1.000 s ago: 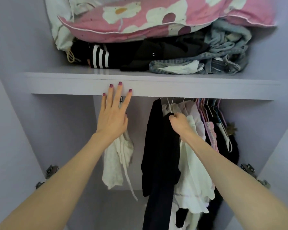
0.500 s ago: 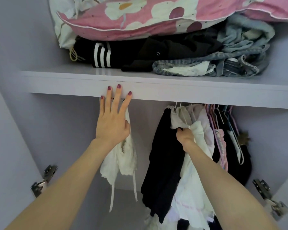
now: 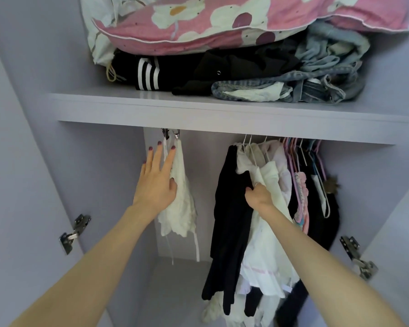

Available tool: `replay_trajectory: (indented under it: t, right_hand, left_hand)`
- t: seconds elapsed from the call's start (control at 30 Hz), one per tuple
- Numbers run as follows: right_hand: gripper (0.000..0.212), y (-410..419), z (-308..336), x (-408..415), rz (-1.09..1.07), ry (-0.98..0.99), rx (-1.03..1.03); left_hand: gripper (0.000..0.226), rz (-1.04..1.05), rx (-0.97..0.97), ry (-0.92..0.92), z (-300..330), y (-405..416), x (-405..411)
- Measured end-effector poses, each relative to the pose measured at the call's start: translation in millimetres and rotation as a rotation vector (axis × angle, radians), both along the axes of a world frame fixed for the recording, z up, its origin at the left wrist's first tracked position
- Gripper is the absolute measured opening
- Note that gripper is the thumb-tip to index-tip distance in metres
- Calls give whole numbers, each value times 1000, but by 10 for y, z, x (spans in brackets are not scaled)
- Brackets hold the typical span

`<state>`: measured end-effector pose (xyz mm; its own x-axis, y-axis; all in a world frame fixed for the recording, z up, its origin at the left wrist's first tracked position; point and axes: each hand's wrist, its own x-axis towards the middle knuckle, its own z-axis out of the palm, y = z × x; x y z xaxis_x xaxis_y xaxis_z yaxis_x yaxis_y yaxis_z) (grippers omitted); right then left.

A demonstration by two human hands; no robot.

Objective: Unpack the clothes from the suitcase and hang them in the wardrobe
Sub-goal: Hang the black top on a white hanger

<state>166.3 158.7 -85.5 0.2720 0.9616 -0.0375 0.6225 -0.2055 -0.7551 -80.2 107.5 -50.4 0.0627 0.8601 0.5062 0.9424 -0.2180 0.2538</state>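
Observation:
A small white lacy top [image 3: 183, 204] hangs from metal clips [image 3: 170, 134] under the wardrobe shelf, left of centre. My left hand [image 3: 156, 182] lies flat against its left side, fingers spread and pointing up. To the right hangs a bunch of garments: a black piece [image 3: 229, 220], white clothes [image 3: 267, 251], then pink and dark items on coloured hangers [image 3: 300, 152]. My right hand [image 3: 260, 195] is closed on the fabric where the black and white garments meet. No suitcase is in view.
The lilac shelf [image 3: 198, 109] above carries a pink flowered pillow [image 3: 222, 22], black folded clothes [image 3: 180, 74] and jeans [image 3: 316, 81]. Door hinges sit at the left [image 3: 75, 232] and right [image 3: 359, 258] walls. A gap lies between the white top and the hanging bunch.
My left hand has dropped from the shelf edge down onto the white top, uncovering the clips. My right hand keeps its grip on the hanging clothes. The view has shifted closer and lower.

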Motion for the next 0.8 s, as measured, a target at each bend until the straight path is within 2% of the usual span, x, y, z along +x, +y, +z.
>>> replay_trajectory:
  t: [0.17, 0.4, 0.57, 0.67, 0.8]
  right_hand:
    - [41, -461, -44, -149, 44, -187, 124]
    - [43, -1526, -129, -973, 283, -141, 153]
    - [44, -2324, -160, -1755, 499, -83, 59]
    - [43, -2662, -34, -2252, 620, -105, 72]
    - [42, -3031, 195, -2845, 727, -41, 132]
  left_hand:
    - [51, -16, -54, -103, -230, -481, -165]
    - [43, -36, 43, -99, -299, -1520, -698]
    - [42, -77, 239, -43, -186, -2428, -1210]
    - [44, -53, 352, -3, 107, -2947, -1502]
    - [42, 22, 575, 80, 429, -3452, -1825]
